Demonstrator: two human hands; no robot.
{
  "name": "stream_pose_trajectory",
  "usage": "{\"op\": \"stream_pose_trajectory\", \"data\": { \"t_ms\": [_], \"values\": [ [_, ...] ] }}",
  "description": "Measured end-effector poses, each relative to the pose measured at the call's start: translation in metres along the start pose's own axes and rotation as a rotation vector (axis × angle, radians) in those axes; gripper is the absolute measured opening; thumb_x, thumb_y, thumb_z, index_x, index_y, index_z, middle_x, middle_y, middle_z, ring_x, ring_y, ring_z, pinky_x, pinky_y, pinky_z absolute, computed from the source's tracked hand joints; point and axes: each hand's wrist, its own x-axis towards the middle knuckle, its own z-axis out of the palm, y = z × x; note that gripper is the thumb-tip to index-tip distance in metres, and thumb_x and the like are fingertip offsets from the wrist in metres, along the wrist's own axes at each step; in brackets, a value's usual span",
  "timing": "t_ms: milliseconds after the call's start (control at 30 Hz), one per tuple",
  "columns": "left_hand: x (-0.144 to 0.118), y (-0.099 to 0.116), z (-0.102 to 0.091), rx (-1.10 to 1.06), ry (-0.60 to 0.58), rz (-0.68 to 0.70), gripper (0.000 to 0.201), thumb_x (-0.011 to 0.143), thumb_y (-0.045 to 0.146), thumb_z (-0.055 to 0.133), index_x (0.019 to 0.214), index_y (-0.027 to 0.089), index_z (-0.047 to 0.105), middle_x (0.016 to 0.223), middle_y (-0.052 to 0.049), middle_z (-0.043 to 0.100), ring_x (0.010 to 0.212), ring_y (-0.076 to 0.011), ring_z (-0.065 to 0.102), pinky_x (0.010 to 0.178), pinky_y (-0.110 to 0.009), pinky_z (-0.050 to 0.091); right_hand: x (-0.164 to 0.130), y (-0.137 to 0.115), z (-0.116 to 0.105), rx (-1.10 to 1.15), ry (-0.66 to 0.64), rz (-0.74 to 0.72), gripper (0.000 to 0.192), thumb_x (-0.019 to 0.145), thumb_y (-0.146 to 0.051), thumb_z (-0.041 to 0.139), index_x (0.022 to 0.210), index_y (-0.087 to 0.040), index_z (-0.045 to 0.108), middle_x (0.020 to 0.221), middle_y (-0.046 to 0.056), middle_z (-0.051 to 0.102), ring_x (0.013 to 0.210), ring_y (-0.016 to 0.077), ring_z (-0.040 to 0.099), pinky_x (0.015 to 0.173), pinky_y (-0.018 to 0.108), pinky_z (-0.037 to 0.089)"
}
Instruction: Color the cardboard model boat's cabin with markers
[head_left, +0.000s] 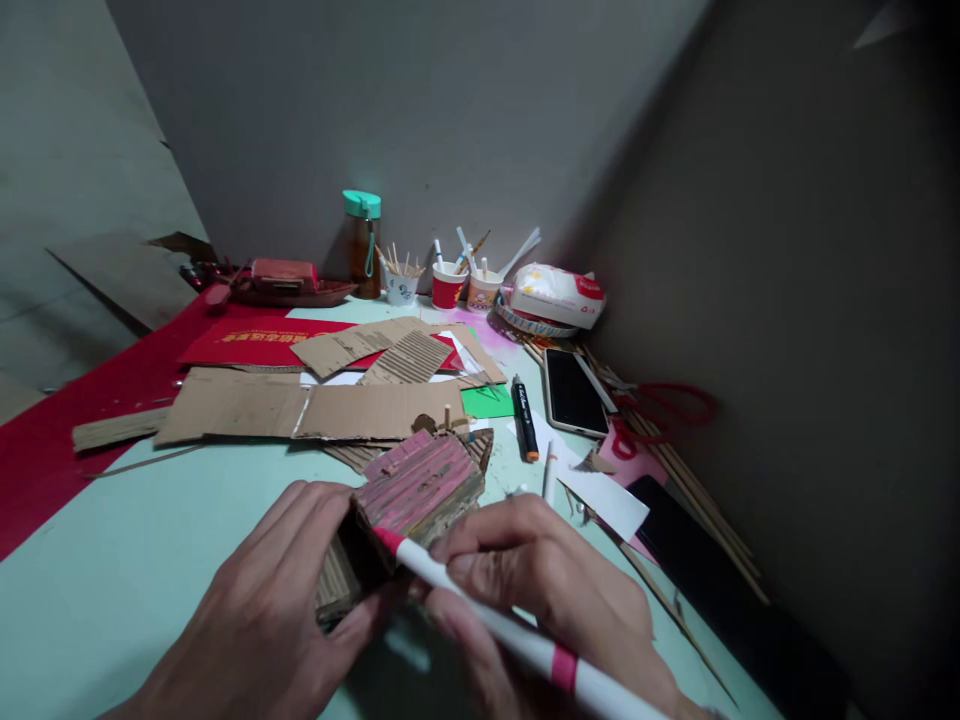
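A small cardboard model house (424,480) stands in front of me, its ridged roof streaked pink. My left hand (277,590) grips its left side, fingers along the roof edge and thumb low at the front. Between the fingers and thumb of my right hand (540,570) is a white marker (487,615) with a pink tip and a pink band. The pink tip touches the near edge of the roof. The underside of the model and part of its left wall are hidden by my hands.
Cardboard pieces (240,405) lie behind the model. To the right are a black marker (525,420), a phone (574,390), red scissors (675,400) and thin sticks (705,500). Along the wall stand a bottle (364,245), cups (448,287), a tissue pack (555,292) and a model boat (292,285).
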Motion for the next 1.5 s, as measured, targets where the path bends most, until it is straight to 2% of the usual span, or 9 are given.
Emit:
{"op": "stream_pose_trajectory", "data": {
  "t_ms": [100,200,333,500,833,1000,1167,1267,1500],
  "values": [
    [0.001,0.000,0.000,0.010,-0.008,0.007,0.024,0.112,0.045,0.041,0.110,0.025,0.054,0.096,-0.004,0.069,0.086,-0.0214,0.072,0.075,-0.033,0.058,0.001,0.001,0.002,-0.012,-0.095,-0.006,0.012,0.093,-0.004,0.069,0.094,-0.017,0.067,0.083,0.004,0.073,0.070,0.0112,0.073,0.058,0.014,0.061],
    [0.002,0.000,0.000,0.007,0.008,0.008,0.023,0.113,0.043,0.039,0.109,0.025,0.053,0.093,-0.003,0.068,0.084,-0.0207,0.070,0.073,-0.032,0.057,0.003,0.000,-0.002,0.028,-0.042,-0.022,0.011,0.094,-0.006,0.069,0.094,-0.016,0.067,0.085,0.004,0.073,0.065,0.0096,0.070,0.057,0.014,0.060],
    [0.001,0.000,-0.001,-0.002,-0.011,0.012,0.021,0.112,0.042,0.041,0.110,0.026,0.054,0.096,-0.004,0.069,0.086,-0.0214,0.071,0.075,-0.033,0.058,0.004,-0.001,-0.011,0.003,-0.165,0.031,0.019,0.090,0.000,0.071,0.100,-0.015,0.068,0.088,0.006,0.074,0.078,0.0141,0.076,0.066,0.019,0.066],
    [-0.003,0.000,0.001,-0.055,-0.003,-0.027,0.022,0.111,0.047,0.046,0.109,0.027,0.054,0.094,-0.001,0.068,0.084,-0.0207,0.071,0.073,-0.034,0.058,0.005,-0.001,-0.010,0.023,-0.170,-0.008,0.019,0.091,0.000,0.072,0.101,-0.016,0.068,0.089,0.006,0.075,0.077,0.0140,0.076,0.065,0.019,0.066],
    [-0.005,-0.002,0.002,-0.047,-0.015,-0.010,0.016,0.109,0.038,0.048,0.113,0.025,0.055,0.098,-0.004,0.069,0.090,-0.0223,0.071,0.077,-0.033,0.059,0.007,0.001,-0.010,0.008,-0.155,-0.021,0.022,0.088,0.001,0.073,0.103,-0.015,0.069,0.088,0.007,0.075,0.075,0.0157,0.076,0.063,0.021,0.068],
    [-0.008,-0.005,0.004,-0.053,-0.001,-0.029,0.018,0.109,0.041,0.050,0.116,0.025,0.056,0.101,-0.006,0.070,0.092,-0.0236,0.071,0.080,-0.035,0.060,0.008,0.000,-0.011,0.026,-0.170,-0.014,0.020,0.089,-0.001,0.074,0.101,-0.015,0.068,0.091,0.007,0.075,0.075,0.0143,0.076,0.064,0.019,0.066],
    [-0.004,0.000,0.006,-0.152,0.006,-0.111,0.023,0.096,0.043,0.070,0.112,0.028,0.065,0.098,-0.005,0.075,0.092,-0.0274,0.075,0.079,-0.037,0.064,0.015,0.003,-0.014,0.049,-0.124,0.098,0.019,0.089,0.000,0.070,0.099,-0.017,0.069,0.085,0.006,0.075,0.079,0.0180,0.078,0.065,0.026,0.067],
    [0.000,0.005,0.007,-0.144,0.008,-0.139,0.029,0.093,0.051,0.073,0.111,0.028,0.068,0.099,-0.007,0.078,0.093,-0.0301,0.077,0.080,-0.039,0.066,0.015,0.004,-0.014,0.147,-0.101,0.155,0.021,0.089,-0.002,0.073,0.101,-0.019,0.071,0.088,0.006,0.077,0.080,0.0200,0.080,0.063,0.028,0.068],
    [-0.003,-0.002,0.006,-0.123,-0.014,-0.104,0.028,0.096,0.051,0.071,0.112,0.028,0.068,0.100,-0.007,0.077,0.095,-0.0308,0.077,0.080,-0.039,0.066,0.010,0.003,-0.011,0.109,-0.139,0.031,0.021,0.088,-0.001,0.074,0.102,-0.016,0.069,0.090,0.007,0.078,0.078,0.0164,0.078,0.065,0.023,0.068]
  ]
}}
